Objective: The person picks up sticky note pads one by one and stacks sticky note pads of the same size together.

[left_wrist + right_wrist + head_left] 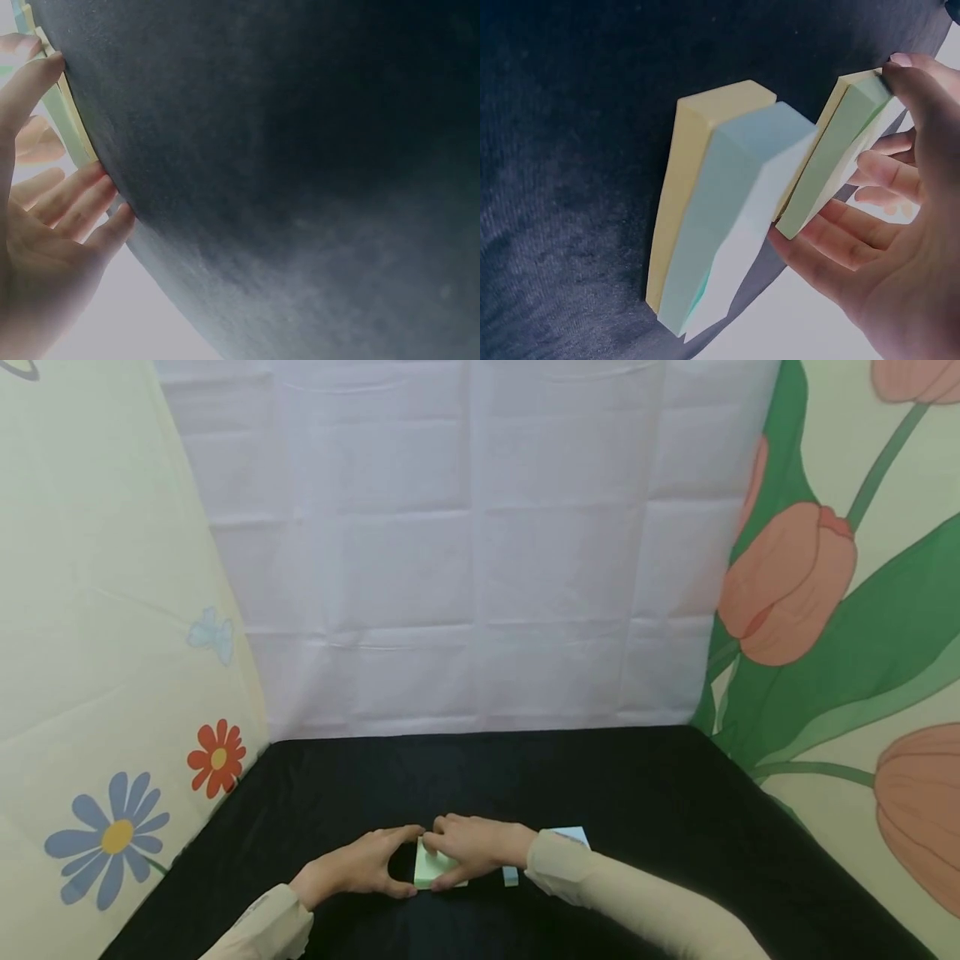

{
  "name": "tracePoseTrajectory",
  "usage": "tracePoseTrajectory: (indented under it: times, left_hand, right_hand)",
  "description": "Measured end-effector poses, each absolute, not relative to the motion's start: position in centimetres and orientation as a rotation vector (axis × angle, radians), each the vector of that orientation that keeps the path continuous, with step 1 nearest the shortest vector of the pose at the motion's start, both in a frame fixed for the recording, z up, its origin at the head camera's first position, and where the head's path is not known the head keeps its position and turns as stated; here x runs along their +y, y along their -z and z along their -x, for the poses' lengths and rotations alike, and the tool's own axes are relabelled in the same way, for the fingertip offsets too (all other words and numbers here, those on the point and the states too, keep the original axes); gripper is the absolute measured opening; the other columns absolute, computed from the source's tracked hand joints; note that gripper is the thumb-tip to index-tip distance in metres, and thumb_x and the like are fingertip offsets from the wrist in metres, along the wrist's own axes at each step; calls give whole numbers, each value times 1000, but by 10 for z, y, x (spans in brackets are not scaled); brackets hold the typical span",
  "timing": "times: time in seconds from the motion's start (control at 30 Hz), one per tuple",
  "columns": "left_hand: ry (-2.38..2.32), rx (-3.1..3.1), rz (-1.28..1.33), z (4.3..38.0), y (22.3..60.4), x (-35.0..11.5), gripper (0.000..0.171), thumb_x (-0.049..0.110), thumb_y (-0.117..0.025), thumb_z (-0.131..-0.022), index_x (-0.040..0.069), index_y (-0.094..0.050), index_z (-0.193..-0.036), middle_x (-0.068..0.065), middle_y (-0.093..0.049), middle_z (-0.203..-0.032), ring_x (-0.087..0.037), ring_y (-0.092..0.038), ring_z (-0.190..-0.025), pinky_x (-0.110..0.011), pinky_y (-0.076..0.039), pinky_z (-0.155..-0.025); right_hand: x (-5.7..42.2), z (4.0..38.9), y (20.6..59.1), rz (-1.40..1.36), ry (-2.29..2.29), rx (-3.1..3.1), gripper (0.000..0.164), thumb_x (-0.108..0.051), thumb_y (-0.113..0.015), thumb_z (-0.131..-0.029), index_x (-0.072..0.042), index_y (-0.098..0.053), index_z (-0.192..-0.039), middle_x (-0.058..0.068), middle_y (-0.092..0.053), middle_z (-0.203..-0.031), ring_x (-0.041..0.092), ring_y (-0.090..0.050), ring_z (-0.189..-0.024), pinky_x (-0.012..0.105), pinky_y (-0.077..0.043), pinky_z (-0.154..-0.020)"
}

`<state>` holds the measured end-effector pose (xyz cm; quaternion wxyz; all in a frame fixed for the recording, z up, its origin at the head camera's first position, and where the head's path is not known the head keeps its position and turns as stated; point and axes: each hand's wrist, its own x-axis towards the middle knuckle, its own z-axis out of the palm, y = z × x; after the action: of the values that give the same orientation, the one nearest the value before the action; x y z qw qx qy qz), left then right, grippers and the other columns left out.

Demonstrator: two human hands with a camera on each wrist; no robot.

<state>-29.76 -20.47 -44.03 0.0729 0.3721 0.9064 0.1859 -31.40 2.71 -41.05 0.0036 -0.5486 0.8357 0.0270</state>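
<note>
On the black table, a green sticky note pad (429, 868) lies on a yellow pad (827, 120), the two edges nearly lined up. My left hand (365, 862) grips this stack at its left side, thumb at the near edge and fingers at the far edge. From the right, my right hand (476, 845) reaches over the stack and holds it between thumb and fingers at opposite ends. Beside it, partly behind my right wrist in the head view, a blue sticky note pad (720, 187) rests on another yellow pad (682, 172), slightly offset.
The black tablecloth (600, 777) stretches back to a white hanging cloth (480, 568). Flower-printed cloths hang at the left (112, 652) and right (900, 635). The blue-topped stack stands close to the right forearm (645, 889).
</note>
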Motion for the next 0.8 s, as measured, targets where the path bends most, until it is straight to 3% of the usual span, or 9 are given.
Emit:
tracePoseTrajectory:
  times: [0.8]
  left_hand:
    - [-552, 2719, -1116, 298, 437, -205, 83, 66, -56, -74, 17, -35, -138, -2, -41, -137, -18, -40, -121, -42, -36, -94]
  right_hand:
    - [25, 316, 416, 1736, -163, 2665, 49, -63, -46, -83, -24, -45, -112, -6, -47, -102, 5, -41, -81, 17, -35, -64]
